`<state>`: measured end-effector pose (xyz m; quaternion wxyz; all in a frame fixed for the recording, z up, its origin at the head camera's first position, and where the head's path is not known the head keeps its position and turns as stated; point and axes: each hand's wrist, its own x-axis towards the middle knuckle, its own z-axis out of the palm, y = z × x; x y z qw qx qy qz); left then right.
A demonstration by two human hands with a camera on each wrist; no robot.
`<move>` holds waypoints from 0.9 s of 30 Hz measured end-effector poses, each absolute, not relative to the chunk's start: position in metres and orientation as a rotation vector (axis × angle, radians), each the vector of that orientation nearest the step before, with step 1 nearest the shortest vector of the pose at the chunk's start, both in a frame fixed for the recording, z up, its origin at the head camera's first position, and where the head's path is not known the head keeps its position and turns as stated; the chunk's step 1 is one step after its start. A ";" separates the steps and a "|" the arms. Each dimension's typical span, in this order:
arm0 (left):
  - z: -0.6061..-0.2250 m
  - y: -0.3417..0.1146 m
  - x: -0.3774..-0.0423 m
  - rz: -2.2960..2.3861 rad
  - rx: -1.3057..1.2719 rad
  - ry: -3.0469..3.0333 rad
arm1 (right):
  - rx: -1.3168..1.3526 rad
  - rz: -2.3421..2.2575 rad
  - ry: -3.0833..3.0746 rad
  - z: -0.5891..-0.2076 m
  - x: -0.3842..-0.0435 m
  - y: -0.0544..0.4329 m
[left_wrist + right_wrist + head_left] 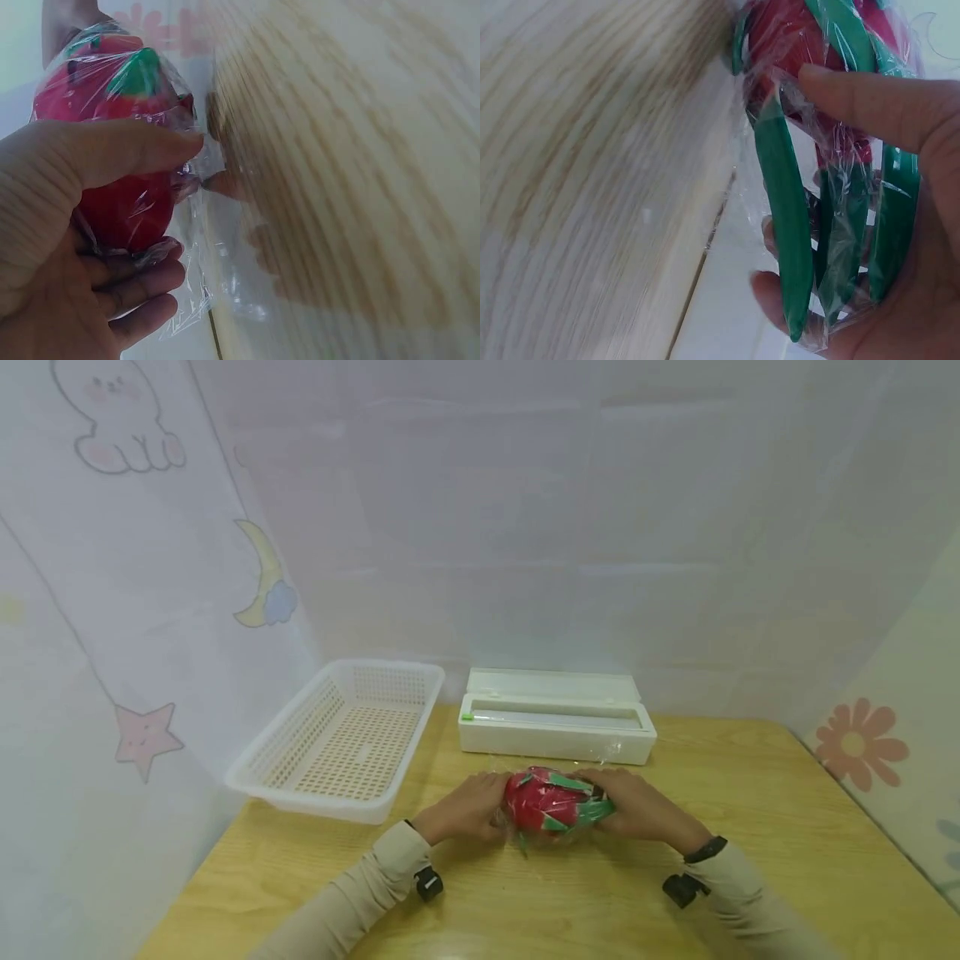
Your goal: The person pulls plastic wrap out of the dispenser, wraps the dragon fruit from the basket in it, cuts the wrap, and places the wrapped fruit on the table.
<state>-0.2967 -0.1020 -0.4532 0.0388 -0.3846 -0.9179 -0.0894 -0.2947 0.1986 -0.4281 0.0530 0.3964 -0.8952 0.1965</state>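
Note:
A red dragon fruit (543,802) with green scales is wrapped in clear plastic film, held between both hands above the wooden table. My left hand (472,807) grips its rounded red end. In the left wrist view, the thumb (135,150) lies across the film and the fingers curl beneath the fruit (131,210). At the leafy end, my right hand (641,807) holds it. The right wrist view shows the thumb (862,101) on the film, with long green leaf tips (784,217) running down past the palm and the fingers partly hidden behind them.
Behind the hands stands a white cling film box (555,743), its lid raised and a roll inside. A white perforated plastic basket (386,806) is at the left on the wooden table (750,777). Pale printed cloth (525,527) hangs around the back and sides.

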 end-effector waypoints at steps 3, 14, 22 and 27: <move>-0.452 -0.101 -0.297 -0.340 -1.184 -2.803 | 1.225 0.673 -2.748 -0.425 -0.295 0.199; -0.447 -0.098 -0.304 -0.727 -1.111 -2.914 | 1.312 0.949 -2.795 -0.425 -0.306 0.206; -0.450 -0.104 -0.311 -0.994 -1.145 -2.999 | 1.277 1.318 -2.896 -0.432 -0.314 0.214; -0.453 -0.108 -0.312 -1.218 -1.090 -3.039 | 1.245 1.462 -2.871 -0.442 -0.318 0.218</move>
